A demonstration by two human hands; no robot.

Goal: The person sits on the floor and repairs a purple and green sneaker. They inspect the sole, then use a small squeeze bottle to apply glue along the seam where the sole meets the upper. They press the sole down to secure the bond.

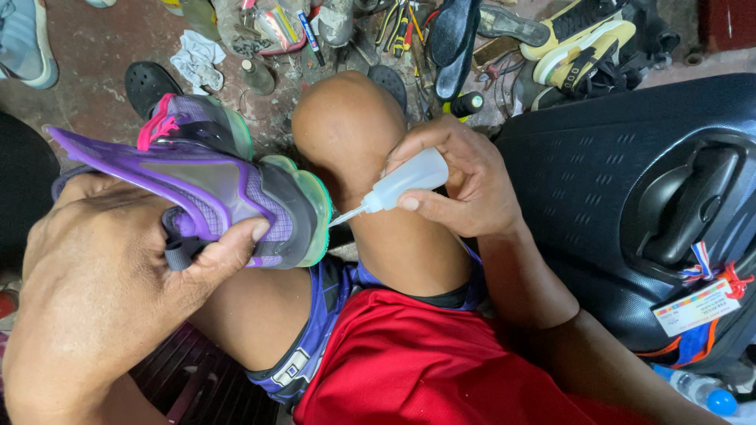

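From the head camera, the left hand (118, 267) was closed around the heel end of a purple shoe (213, 185), thumb pressed on its side. The shoe had violet mesh, darker purple trim, a pink lining and a pale green sole, and it was held tipped on its side above the left thigh, just left of the raised knee (346, 126). The right hand (465, 181) gripped a small clear squeeze bottle (405, 179), fingers wrapped round it, its thin nozzle touching the green sole at the shoe's toe end.

Red shorts (425, 370) filled the lower middle. A black suitcase (622, 181) with a tagged handle stood at the right. The bare floor (87, 63) beyond the knee was cluttered with pliers (398, 27), a crumpled rag (197, 55), loose insoles (453, 39) and yellow shoes (579, 43).
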